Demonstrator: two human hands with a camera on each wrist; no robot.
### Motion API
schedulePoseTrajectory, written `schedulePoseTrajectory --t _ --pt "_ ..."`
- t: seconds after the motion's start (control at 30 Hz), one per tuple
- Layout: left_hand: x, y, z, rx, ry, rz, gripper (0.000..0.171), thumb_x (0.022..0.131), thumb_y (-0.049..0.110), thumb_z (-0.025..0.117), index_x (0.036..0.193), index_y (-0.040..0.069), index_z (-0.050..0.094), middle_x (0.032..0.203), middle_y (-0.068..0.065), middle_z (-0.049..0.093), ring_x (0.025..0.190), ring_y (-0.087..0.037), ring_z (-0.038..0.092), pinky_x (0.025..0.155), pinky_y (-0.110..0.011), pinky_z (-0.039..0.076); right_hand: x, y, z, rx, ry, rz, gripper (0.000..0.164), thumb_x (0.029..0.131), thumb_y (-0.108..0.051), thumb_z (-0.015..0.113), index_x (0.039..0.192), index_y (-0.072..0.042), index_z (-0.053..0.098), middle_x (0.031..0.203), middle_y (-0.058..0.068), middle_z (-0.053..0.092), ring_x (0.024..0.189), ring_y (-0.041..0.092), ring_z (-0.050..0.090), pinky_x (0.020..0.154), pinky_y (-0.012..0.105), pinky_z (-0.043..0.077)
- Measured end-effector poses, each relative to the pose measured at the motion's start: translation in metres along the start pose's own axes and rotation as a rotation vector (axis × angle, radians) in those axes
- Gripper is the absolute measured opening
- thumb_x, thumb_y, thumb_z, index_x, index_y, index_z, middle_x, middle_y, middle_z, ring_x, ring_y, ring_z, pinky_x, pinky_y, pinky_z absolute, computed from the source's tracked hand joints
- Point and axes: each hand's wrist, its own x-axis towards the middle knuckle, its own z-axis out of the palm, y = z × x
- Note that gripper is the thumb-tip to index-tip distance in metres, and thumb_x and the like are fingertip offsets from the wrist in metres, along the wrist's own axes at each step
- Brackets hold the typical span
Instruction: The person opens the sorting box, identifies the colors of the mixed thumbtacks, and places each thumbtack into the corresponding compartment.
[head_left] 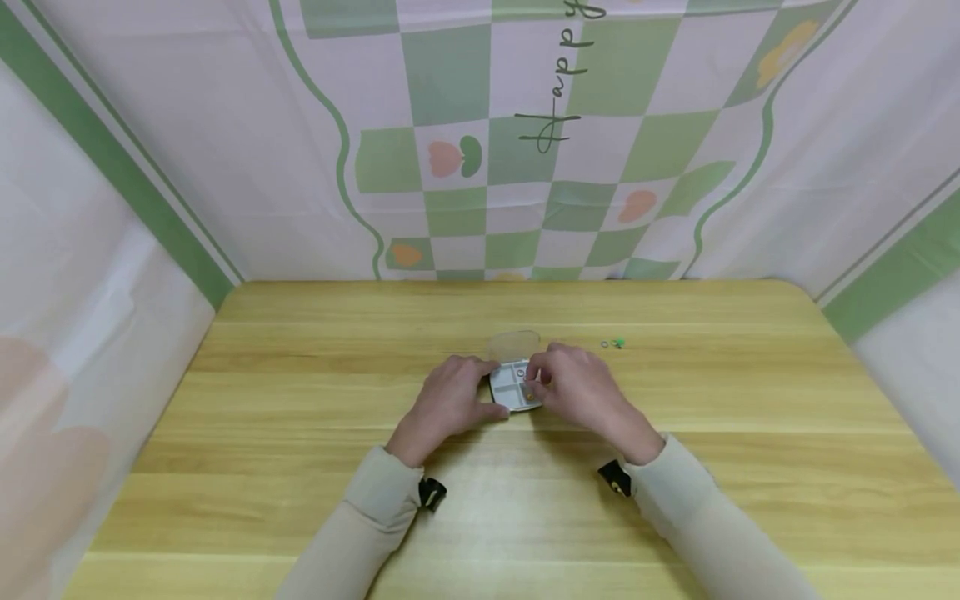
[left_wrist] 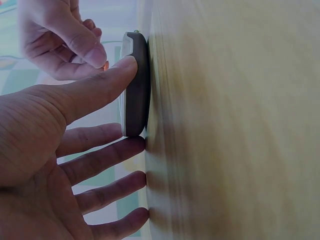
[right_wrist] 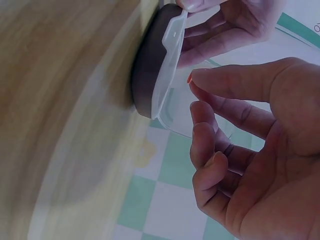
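A small dark-bodied pill case (head_left: 508,402) with white compartments lies on the table, its clear lid (head_left: 514,342) swung up at the far side. My left hand (head_left: 450,398) grips it from the left, thumb at the near edge and index finger at the far corner; the other fingers spread down to the tabletop. Over the right-hand compartments, my right hand (head_left: 577,383) pinches a tiny orange piece (right_wrist: 189,77) between thumb and index finger. Small ring-like bits (head_left: 521,373) sit in the right compartments. Most of the orange piece is hidden by the fingertips.
Beyond my right hand, a small ring (head_left: 604,344) and a little green piece (head_left: 618,342) lie on the wooden table (head_left: 300,333). A checked green and white cloth (head_left: 517,208) hangs behind the table's far edge, with more cloth at both sides.
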Motion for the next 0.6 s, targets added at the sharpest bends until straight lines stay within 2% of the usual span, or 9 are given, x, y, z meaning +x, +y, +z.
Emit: schedulePoseTrajectory --t 0.23,0.6 --pt "0.0000 0.0002 0.0006 -0.011 0.006 0.002 0.068 0.071 0.046 0.074 0.126 0.009 0.057 0.118 -0.005 0.060 0.105 -0.023 0.054 0.083 -0.034 0.043 -0.0013 0.0005 0.0047 0.017 -0.023 0.032 0.004 0.076 -0.016 0.068 0.078 -0.018 0.066 0.074 -0.005 0.052 0.064 0.014 0.047 0.054 0.028 0.040" --pt "-0.0007 -0.0002 0.0005 -0.015 0.006 -0.008 0.068 0.071 0.046 0.074 0.126 0.010 0.057 0.117 -0.004 0.060 0.104 -0.022 0.053 0.082 -0.034 0.043 -0.0014 0.0016 0.0085 0.005 -0.037 0.029 0.004 0.076 -0.017 0.069 0.079 -0.018 0.066 0.075 -0.004 0.052 0.064 0.013 0.047 0.054 0.027 0.040"
